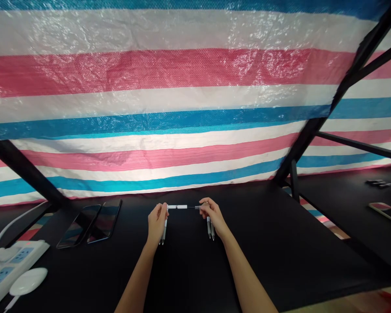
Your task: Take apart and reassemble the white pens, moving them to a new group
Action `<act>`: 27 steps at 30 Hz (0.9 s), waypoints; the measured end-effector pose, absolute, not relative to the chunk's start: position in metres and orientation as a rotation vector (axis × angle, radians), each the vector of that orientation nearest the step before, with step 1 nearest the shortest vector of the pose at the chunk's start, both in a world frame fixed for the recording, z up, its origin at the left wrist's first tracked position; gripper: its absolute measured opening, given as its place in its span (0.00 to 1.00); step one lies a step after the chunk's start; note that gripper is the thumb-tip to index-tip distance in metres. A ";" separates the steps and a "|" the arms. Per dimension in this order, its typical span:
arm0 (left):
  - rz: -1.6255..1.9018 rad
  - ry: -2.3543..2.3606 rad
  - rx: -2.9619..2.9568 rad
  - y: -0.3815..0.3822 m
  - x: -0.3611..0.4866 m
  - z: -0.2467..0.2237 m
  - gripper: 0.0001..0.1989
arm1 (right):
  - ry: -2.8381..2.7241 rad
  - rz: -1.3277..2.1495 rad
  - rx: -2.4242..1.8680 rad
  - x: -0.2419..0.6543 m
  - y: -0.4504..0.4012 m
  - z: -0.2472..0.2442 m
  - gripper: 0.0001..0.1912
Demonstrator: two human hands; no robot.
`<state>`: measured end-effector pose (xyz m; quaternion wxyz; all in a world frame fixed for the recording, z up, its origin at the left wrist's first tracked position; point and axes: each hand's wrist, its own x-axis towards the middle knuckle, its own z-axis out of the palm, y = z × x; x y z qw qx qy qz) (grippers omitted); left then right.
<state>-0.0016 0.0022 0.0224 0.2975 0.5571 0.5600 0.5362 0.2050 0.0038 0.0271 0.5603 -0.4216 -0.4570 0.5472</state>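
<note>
A white pen barrel (179, 207) lies level above the black table, its left end pinched in my left hand (157, 221). Facing it from the right, my right hand (212, 214) is closed on a small clear piece (197, 207); a thin dark refill (190, 207) spans the space between this piece and the barrel. Beneath my left hand, pens (164, 234) with grey tips point toward me. Two more pens (210, 229) lie beside and partly under my right hand, tips also toward me.
Two dark phones (79, 226) (104, 221) lie at the left. A white power strip (18, 263) and a round white charger (28, 281) occupy the lower left. Black frame bars (301, 143) stand before a striped sheet (169, 100). Another phone (387, 213) is at the far right.
</note>
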 end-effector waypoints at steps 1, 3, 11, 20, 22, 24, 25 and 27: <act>1.416 1.494 1.486 0.002 -0.001 0.023 0.21 | -1.079 1.306 -0.983 0.204 0.003 0.027 0.07; 1.405 1.500 1.497 0.001 0.001 0.024 0.22 | -1.088 1.331 -0.966 0.202 0.002 0.027 0.07; 1.391 1.513 1.544 -0.001 0.004 0.025 0.22 | -1.164 1.376 -0.946 0.199 0.000 0.029 0.05; 1.416 1.484 1.539 0.000 0.003 0.022 0.21 | -1.152 1.385 -0.941 0.200 0.001 0.027 0.11; 1.416 1.473 1.537 0.001 0.003 0.022 0.21 | -1.152 1.385 -0.933 0.200 0.001 0.026 0.12; 1.414 1.465 1.530 0.000 0.003 0.022 0.21 | -1.153 1.386 -0.918 0.201 0.001 0.025 0.12; 1.416 1.462 1.525 0.000 0.003 0.023 0.21 | -1.155 1.387 -0.910 0.201 0.001 0.025 0.12; 1.425 1.457 1.520 0.000 0.004 0.024 0.21 | -1.158 1.387 -0.901 0.201 0.001 0.025 0.13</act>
